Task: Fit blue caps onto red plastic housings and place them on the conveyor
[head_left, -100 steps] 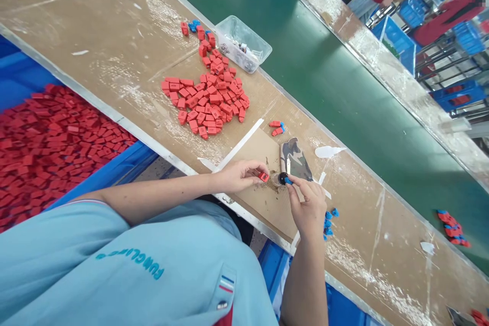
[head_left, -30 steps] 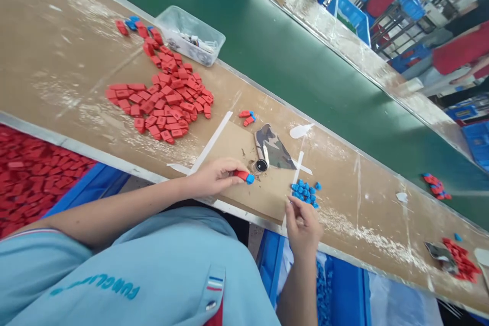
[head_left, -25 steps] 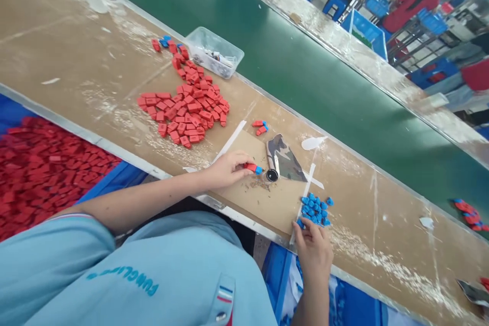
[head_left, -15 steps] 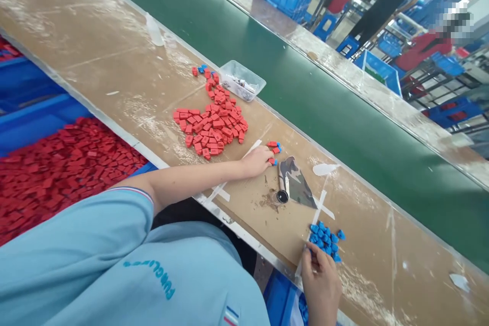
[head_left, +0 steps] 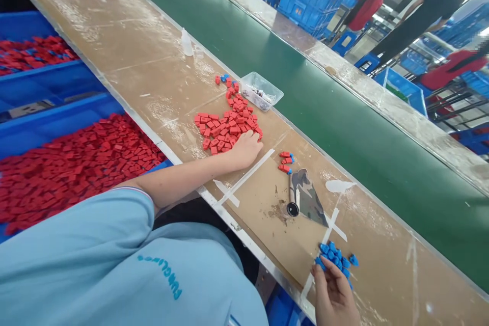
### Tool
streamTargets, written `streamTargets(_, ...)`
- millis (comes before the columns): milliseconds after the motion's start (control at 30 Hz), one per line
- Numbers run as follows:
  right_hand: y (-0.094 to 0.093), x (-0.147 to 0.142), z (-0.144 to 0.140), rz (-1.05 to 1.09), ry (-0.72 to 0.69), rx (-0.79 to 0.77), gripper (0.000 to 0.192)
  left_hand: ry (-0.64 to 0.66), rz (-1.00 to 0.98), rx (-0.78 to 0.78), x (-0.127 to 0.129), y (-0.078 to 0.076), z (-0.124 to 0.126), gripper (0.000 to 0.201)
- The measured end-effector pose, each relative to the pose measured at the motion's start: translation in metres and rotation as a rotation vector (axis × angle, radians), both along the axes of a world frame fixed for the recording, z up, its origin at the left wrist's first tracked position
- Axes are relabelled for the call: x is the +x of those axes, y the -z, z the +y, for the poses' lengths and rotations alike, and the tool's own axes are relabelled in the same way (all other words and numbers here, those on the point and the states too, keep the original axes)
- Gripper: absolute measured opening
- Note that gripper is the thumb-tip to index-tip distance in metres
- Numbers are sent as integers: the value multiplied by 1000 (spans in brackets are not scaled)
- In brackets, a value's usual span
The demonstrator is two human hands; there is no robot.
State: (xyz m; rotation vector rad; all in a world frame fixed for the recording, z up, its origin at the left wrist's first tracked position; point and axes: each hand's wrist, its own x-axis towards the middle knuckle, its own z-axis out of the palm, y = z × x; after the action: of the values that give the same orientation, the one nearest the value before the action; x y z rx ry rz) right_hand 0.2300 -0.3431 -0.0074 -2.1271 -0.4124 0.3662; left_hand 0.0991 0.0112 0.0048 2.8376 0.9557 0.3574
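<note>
Tabletop [head_left: 382, 265], tan and scuffed, runs diagonally beneath two bare hands I am watching remotely. The left hand [head_left: 246, 150] curls over the right-hand edge of a heap of red blocks [head_left: 225, 130]; its fingertips are hidden, so I cannot tell whether it has closed on one. The right hand [head_left: 336, 295], at lower right, pinches a blue piece [head_left: 320, 264] between thumb and forefinger, beside a cluster of blue pieces [head_left: 334, 254].

My worry is the heap: the blocks lie loose and overlapping, so pushing fingers could send neighbours sliding. The cluster is crowded too, and a careless pinch could drag a second piece along. Between the hands is a small black-topped container [head_left: 292, 209]; a sweeping wrist could knock it. Brown specks [head_left: 277, 211] mark the surface beside it.

The blocks look matte and angular, the blue pieces small and knobbly. Camouflage cloth [head_left: 311, 198] lies creased and pointed against the container, near three blue-tipped red blocks [head_left: 286, 161]. A thin-walled, clear plastic tray [head_left: 263, 84] sits behind the heap.
</note>
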Motion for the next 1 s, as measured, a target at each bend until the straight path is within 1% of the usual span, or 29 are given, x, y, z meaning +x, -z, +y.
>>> streamTargets(67,-10,-8,12,32,17,46,52,16,14,21,-4,2,8,25)
streamTargets(133,-17,-13,25,41,22,127,49,51,-10,17,-5,5,15,25)
streamTargets(233,-20,-14,46,36,-39,218,45,100,-126,6,-4,7,18,21)
streamTargets(300,-21,-13,57,-43,-103,242,43,140,-237,-66,-5,5,11,15)
streamTargets(333,-21,-11,63,-115,-143,228,39,165,-291,-149,-6,4,4,12)
streamTargets(367,-23,-10,68,-211,-188,201,34,193,-340,-264,-7,2,-5,10)
streamTargets(433,-26,-7,77,-433,-291,114,24,249,-434,-564,-11,1,-27,10)
streamTargets(500,-30,-3,85,-632,-389,40,21,295,-528,-907,-14,3,-50,11)
streamTargets(567,-31,1,91,-753,-465,4,22,325,-607,-1231,-16,8,-71,11)
streamTargets(600,-30,3,94,-786,-496,-12,23,334,-637,-1364,-17,11,-79,12)
streamTargets(633,-29,5,96,-807,-522,-27,23,340,-660,-1467,-17,14,-86,13)
streamTargets(667,-28,6,98,-818,-544,-40,24,343,-676,-1537,-17,17,-91,14)
streamTargets(700,-27,7,100,-824,-562,-51,24,341,-691,-1580,-16,20,-95,16)
streamTargets(767,-25,8,102,-826,-581,-61,24,332,-707,-1615,-15,24,-99,19)
streamTargets(1000,-23,7,103,-824,-568,-51,23,325,-719,-1651,-14,28,-101,20)
